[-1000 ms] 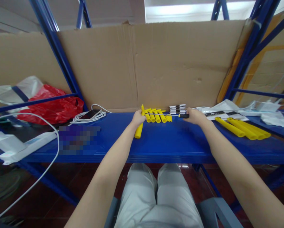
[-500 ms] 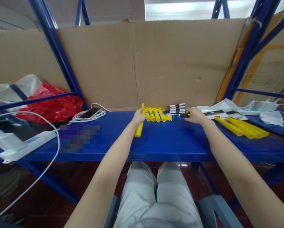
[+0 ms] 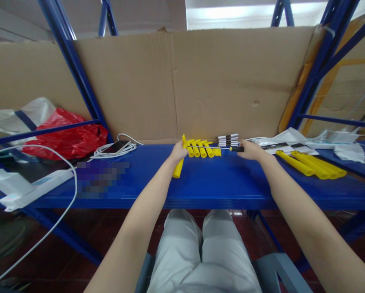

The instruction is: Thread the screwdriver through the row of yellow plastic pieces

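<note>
My left hand is closed around a yellow tube-shaped piece, held tilted with its round end down and a narrower crosspiece at the top. In my right hand is a long screwdriver with a black and yellow handle. Its thin shaft lies level and points left, reaching the top of the yellow piece. Whether the tip sits in a screw is too small to see. Behind the shaft, several similar yellow pieces lie side by side. A stack of white pieces with black bands is beside them.
More yellow tubes lie at the right of the blue shelf, near white plastic packaging. At left are a coiled white cable, a power strip and a red bag. Cardboard stands behind.
Both hands stay in nearly the same place, holding the yellow piece and the screwdriver. The fingers of my right hand have shifted slightly on the handle. The whole view sits marginally lower.
</note>
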The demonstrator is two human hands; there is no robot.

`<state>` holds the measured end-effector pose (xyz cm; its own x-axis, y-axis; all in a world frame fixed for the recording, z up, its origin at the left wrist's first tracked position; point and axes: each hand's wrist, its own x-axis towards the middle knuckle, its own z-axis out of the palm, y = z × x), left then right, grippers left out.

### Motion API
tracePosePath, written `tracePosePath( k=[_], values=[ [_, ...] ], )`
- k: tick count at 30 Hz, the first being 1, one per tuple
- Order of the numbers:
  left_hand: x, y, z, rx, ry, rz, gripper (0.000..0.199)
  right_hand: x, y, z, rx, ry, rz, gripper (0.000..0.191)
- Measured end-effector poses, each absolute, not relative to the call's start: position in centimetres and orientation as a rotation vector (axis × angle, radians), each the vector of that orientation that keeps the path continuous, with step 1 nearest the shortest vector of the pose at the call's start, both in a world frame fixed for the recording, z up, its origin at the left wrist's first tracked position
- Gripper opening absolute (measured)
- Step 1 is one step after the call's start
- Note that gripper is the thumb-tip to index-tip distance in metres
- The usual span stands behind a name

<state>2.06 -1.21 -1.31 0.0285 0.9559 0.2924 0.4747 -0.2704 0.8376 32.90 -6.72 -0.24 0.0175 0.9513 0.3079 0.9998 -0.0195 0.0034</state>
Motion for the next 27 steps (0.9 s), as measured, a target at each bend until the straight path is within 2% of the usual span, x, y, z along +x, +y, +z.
tracePosePath(
  k=[3, 8, 15, 22, 27],
  values=[
    [2.0, -1.4, -1.2, 1.772, 1.467, 1.179, 0.034, 32.8, -6.7, -0.2, -2.068, -2.05, -0.361, 0.031],
    [2.0, -1.6, -1.1, 1.772, 1.45, 1.178, 0.033, 32.3, -7.3, 0.1, -2.15, -1.966, -0.464, 0.039],
    [1.9, -1.4, -1.3, 1.759, 1.451, 1.193, 0.036, 32.7, -6.8, -0.2, -2.104, -2.021, -0.363, 0.045],
    [1.9, -1.3, -1.5, 1.762, 1.422, 1.202, 0.04, 33.2, -6.3, -0.3, -2.068, -2.096, -0.453, 0.034],
    [1.8, -1.2, -1.5, 1.772, 1.437, 1.198, 0.041, 33.3, -6.6, -0.3, -2.086, -2.068, -0.493, 0.042]
  ],
)
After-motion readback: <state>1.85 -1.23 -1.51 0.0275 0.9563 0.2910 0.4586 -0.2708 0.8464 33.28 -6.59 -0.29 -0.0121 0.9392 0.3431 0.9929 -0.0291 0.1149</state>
